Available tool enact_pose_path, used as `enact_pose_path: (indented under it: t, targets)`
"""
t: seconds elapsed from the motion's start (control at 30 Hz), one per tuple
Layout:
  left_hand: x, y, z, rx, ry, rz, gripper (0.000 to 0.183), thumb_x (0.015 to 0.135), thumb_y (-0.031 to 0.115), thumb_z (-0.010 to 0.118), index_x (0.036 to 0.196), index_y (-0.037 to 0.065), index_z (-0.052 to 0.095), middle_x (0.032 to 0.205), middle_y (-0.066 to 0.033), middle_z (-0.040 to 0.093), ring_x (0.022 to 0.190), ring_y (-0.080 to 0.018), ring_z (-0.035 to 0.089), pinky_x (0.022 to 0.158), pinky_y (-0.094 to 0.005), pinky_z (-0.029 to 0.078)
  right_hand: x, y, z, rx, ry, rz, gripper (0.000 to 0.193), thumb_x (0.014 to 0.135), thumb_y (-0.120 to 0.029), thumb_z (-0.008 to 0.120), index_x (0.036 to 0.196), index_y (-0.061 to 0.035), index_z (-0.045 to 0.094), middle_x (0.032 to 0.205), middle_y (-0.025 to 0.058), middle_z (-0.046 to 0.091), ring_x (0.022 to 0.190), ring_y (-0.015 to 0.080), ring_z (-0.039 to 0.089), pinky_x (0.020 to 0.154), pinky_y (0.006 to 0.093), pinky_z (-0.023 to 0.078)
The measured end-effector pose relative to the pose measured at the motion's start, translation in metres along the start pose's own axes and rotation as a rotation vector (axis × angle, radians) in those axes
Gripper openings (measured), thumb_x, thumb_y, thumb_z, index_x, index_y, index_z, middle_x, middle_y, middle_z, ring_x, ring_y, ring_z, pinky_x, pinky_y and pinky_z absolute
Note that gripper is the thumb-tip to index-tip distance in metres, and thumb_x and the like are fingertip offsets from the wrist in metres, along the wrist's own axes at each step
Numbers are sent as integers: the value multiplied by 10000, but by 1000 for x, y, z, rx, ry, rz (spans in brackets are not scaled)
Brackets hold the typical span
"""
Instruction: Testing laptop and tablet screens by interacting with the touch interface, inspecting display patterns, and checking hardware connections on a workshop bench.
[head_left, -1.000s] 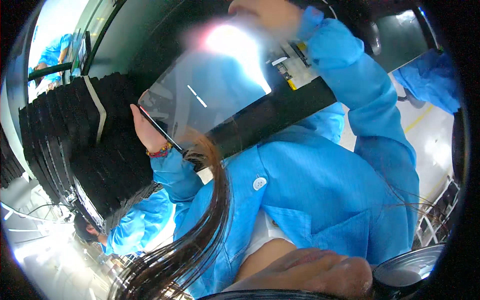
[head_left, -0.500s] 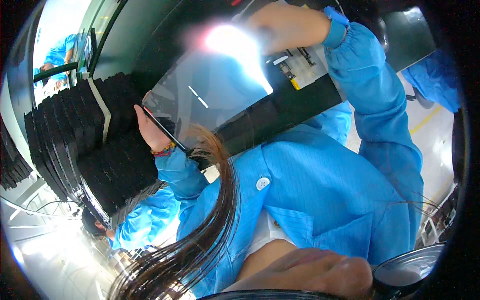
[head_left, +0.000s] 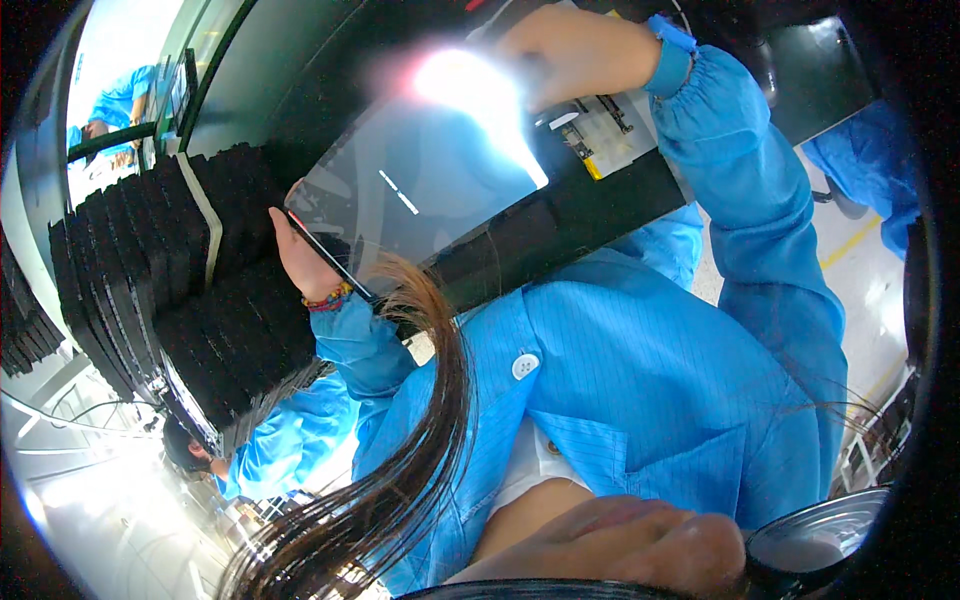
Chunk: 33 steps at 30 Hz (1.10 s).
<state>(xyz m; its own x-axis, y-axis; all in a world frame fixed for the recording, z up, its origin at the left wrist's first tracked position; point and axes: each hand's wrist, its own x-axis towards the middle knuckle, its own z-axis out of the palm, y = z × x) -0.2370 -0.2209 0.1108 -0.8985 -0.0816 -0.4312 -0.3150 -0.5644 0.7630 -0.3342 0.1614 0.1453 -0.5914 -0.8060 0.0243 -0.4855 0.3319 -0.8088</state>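
A thin, glossy, tablet-like panel [head_left: 440, 190] lies tilted across the middle, its surface reflecting a lamp and a short white bar. My left hand [head_left: 305, 258] grips the panel's left edge, with the thumb along the rim and the other fingers mostly hidden beneath. Over the panel's far right part is my right hand [head_left: 580, 55], bent at the wrist. A strong glare and the back of the hand cover its fingers, so whatever it holds or touches cannot be made out. Beside that wrist lies a pale sheet [head_left: 625, 135] bearing small dark and yellow parts.
A tall row of black padded slabs [head_left: 130, 270] stands left of my left hand, with a pale band [head_left: 203, 210] around it. The dark work table [head_left: 600, 215] ends close to my body. People in blue work at the far left and lower left.
My right hand has shifted very slightly at the wrist. The panel and my left hand look the same as before.
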Motion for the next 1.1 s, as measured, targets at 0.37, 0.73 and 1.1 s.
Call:
enact_pose_path:
  t: [0.37, 0.73, 1.1]
  targets:
    - [-5, -1, 6, 24, 34, 27, 507, 968, 430, 254, 1176, 29, 484, 1181, -108, 544, 1085, -260, 499, 954, -379, 360, 7, 8, 12, -150, -5, -90, 163, 722, -108, 670, 846, -22, 610, 764, 124, 608, 670, 229, 611, 619, 345, 499]
    - [-10, -6, 32, 94, 24, 36, 620, 942, 492, 287, 1206, -35, 479, 1160, -133, 559, 1036, -290, 534, 925, -390, 395, 2, 10, 19, -102, 29, 37, 173, 706, -92, 669, 859, -19, 632, 764, 104, 604, 700, 210, 577, 644, 330, 454]
    - [9, -10, -10, -110, -122, -38, 559, 930, 508, 330, 1159, 36, 522, 1074, -127, 598, 938, -263, 584, 817, -387, 470, -134, 38, -9, -1059, 866, 218, 242, 846, -167, 578, 1059, -59, 617, 1150, 133, 584, 1135, 308, 500, 962, 388, 378]
